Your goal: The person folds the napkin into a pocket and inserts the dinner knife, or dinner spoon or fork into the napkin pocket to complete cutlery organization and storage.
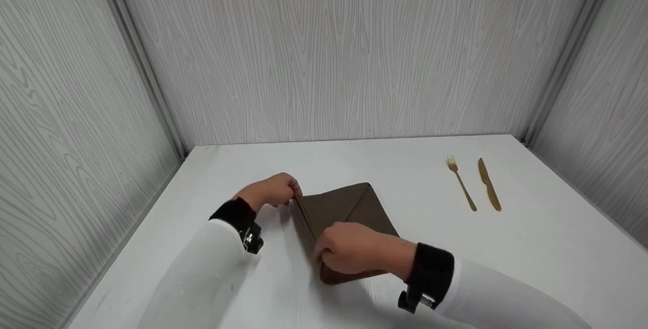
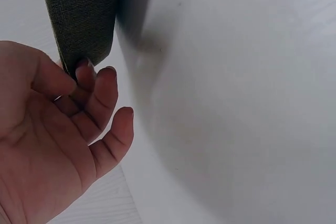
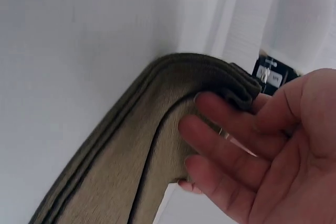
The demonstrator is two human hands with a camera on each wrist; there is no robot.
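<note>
A brown cloth napkin (image 1: 354, 203), folded into several layers, lies on the white table (image 1: 531, 248). My left hand (image 1: 276, 190) pinches its far left corner between thumb and fingertips; in the left wrist view the left hand (image 2: 79, 77) holds the tip of the napkin (image 2: 79, 9). My right hand (image 1: 347, 248) lies curled over the near left edge. The right wrist view shows the right hand (image 3: 231, 124) with fingers (image 3: 210, 127) on the top layer of the napkin (image 3: 115, 182) and the thumb by the folded corner. The napkin's near end is hidden under the right hand.
A gold fork (image 1: 460, 183) and a gold knife (image 1: 489, 184) lie side by side at the far right of the table. Grey wood-grain walls (image 1: 329, 55) close in the table at the back and on both sides.
</note>
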